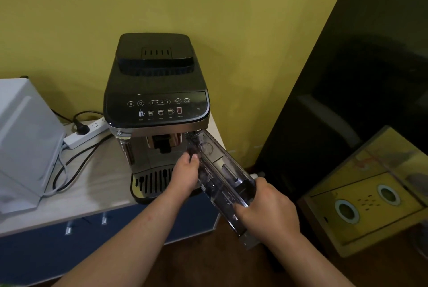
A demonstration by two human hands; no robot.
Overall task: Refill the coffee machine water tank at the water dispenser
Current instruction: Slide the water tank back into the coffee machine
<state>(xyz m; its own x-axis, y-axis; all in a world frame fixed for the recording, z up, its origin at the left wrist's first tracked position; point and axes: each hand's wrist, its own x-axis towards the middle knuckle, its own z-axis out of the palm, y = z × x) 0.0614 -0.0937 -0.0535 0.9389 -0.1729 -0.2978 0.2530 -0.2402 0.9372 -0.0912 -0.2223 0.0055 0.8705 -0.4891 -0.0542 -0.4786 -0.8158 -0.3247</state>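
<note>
A black and silver coffee machine (156, 92) stands on a light wooden counter (97, 184) against the yellow wall. Its clear plastic water tank (217, 170) sticks out slantwise from the machine's front right corner, far end at the machine, near end toward me. My left hand (185, 174) grips the tank's left side near the drip tray. My right hand (266, 208) holds the tank's near end. No water dispenser is in view.
A white appliance (25, 136) stands at the counter's left. A white power strip (85, 133) with black cables lies between it and the machine. Blue cabinet drawers (69, 247) sit below. To the right are a dark panel (359, 78) and a yellow wooden box (370, 196).
</note>
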